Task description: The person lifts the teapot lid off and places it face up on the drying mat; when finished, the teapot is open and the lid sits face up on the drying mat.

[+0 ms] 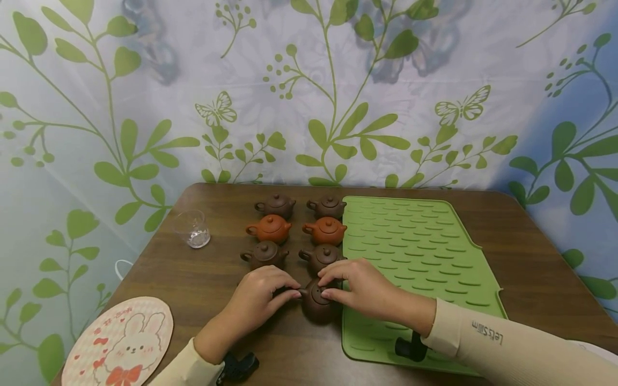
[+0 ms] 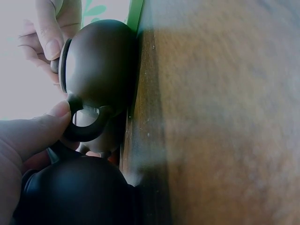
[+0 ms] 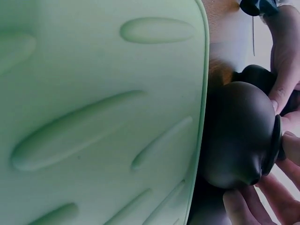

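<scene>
Your left hand [image 1: 260,295] is pinching the handle [image 1: 303,292] of the front dark teapot [image 1: 319,312] at 10 o'clock; your right hand [image 1: 364,283], partly curled, is gripping that pot from 2 o'clock.

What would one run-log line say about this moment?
Left hand: pinches handle of dark teapot | Right hand: thumb on its lid | Place: beside green mat | Beyond: more teapots

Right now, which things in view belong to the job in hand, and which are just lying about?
Seemingly the job's:
dark-brown, round, clay-like teapot being handled
two orange, round, clay-like teapots
other dark-brown, round, clay-like teapots

Probably just lying about:
clear, rounded cup
round, pink-and-white, rabbit-printed mat
green, ridged mat beside the teapots; its role is uncertain
</scene>
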